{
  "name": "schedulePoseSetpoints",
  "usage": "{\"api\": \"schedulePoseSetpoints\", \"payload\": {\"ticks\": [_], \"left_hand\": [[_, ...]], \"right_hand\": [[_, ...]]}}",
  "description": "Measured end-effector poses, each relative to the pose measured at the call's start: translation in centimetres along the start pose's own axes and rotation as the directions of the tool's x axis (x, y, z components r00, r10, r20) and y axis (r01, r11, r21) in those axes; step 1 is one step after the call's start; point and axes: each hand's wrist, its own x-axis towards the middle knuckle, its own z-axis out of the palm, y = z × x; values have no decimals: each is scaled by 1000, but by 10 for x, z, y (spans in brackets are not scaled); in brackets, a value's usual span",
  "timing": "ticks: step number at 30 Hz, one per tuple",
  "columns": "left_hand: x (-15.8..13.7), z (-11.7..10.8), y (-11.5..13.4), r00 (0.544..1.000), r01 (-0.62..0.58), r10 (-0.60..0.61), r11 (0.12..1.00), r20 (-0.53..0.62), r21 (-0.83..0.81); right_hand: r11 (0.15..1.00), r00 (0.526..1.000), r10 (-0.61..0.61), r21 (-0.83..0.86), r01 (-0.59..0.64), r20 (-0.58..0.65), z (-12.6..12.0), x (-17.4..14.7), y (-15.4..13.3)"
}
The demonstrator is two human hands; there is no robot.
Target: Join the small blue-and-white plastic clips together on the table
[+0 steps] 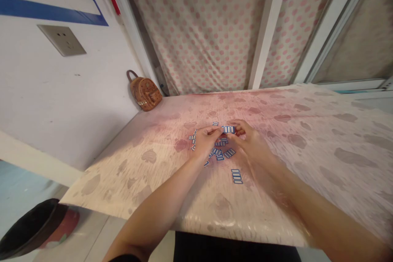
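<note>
Above the table, a small blue-and-white striped piece (229, 129) is held between my two hands; its exact kind is too small to tell. My left hand (206, 141) pinches the piece's left end between thumb and fingers. At the other end, my right hand (248, 136) grips it with bent fingers. Several similar blue-and-white pieces lie below and around my hands, some overlapping in a loose pile (218, 153) and partly hidden by my left hand. One striped piece (236, 176) lies apart, nearer the table's front edge.
A patterned cover lies over the table (319, 139). At its back left corner, a small brown backpack (147, 93) leans by the wall. A dark-rimmed bin (58, 229) stands on the floor at the left. A dotted curtain (202, 28) hangs behind the table.
</note>
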Motion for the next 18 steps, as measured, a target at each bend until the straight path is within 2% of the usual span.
{"api": "schedulePoseSetpoints", "payload": {"ticks": [5, 9, 18], "left_hand": [[2, -2, -5, 998, -32, 32, 999, 48, -7], [3, -3, -10, 996, -46, 47, 999, 70, -18], [6, -5, -11, 992, -125, 125, 990, 9, 70]], "right_hand": [[970, 993, 108, 213, -114, 44, -2, 2, 1], [954, 988, 148, 257, -155, 46, -2, 2, 2], [948, 987, 160, 275, -158, 15, 1, 4, 4]]}}
